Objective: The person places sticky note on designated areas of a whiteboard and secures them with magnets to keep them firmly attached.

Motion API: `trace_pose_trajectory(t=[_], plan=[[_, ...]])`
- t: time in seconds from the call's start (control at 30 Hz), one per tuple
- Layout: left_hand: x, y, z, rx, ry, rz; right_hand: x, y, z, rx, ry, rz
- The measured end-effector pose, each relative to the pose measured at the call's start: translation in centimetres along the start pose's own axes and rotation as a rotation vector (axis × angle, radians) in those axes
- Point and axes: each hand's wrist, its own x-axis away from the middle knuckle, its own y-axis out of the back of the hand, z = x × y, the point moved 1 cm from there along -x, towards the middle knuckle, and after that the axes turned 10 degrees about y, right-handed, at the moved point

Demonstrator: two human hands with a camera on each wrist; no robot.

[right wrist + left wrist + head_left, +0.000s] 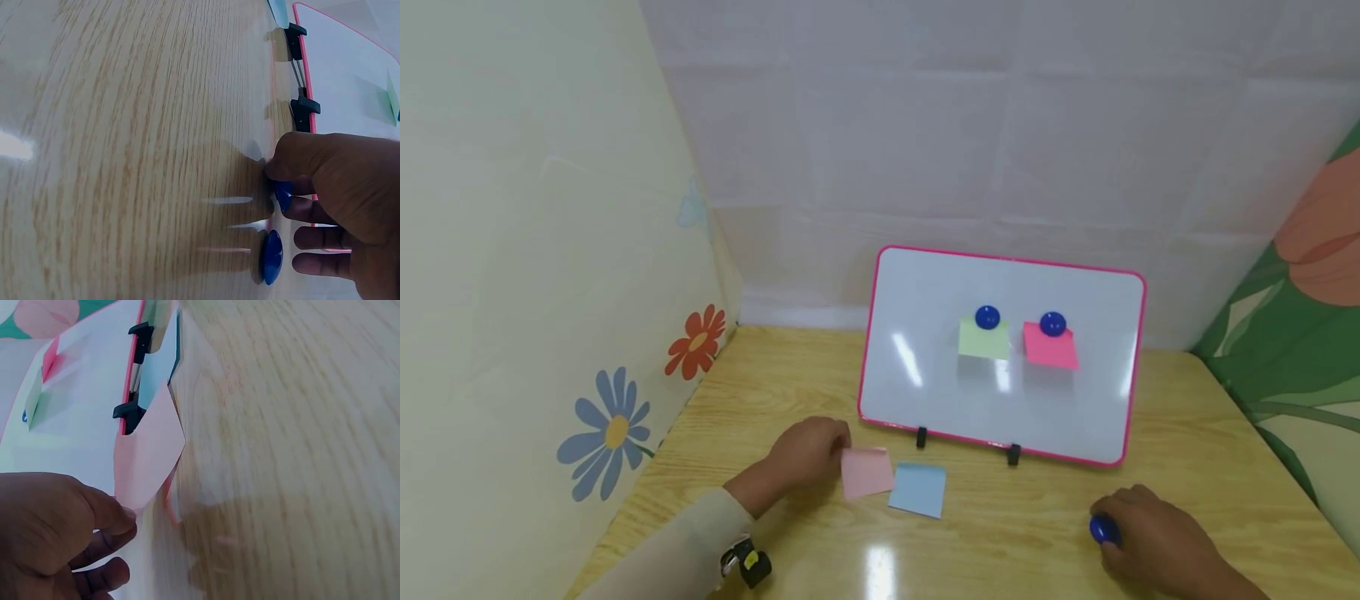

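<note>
My left hand pinches the edge of a light pink sticky note, which tilts up from the table in the left wrist view. Beside it lies a light blue sticky note. At the right, the thumb and fingers of my right hand grip a round blue magnet low over the table. A second blue magnet rests on the wood near the other fingers; the hand hides it in the head view.
A pink-framed whiteboard leans back on a stand with black clips. Blue magnets hold a green note and a bright pink note on it. Cloth-covered walls enclose the wooden table.
</note>
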Motion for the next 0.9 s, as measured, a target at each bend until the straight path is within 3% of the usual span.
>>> trace_pose_trajectory(t=[0.27, 0.57, 0.9], plan=[[-0.7, 0.2, 0.1, 0.116, 0.031, -0.025, -0.4, 0.4, 0.2, 0.029, -0.001, -0.029], [-1.6, 0.3, -0.4, 0.126, 0.027, -0.105, -0.5, 1.3, 0.6, 0.103, 0.077, -0.163], [-2.5, 0.7, -1.0, 0.170, 0.055, -0.107, -1.2, 2.5, 1.2, 0.196, 0.187, -0.328]])
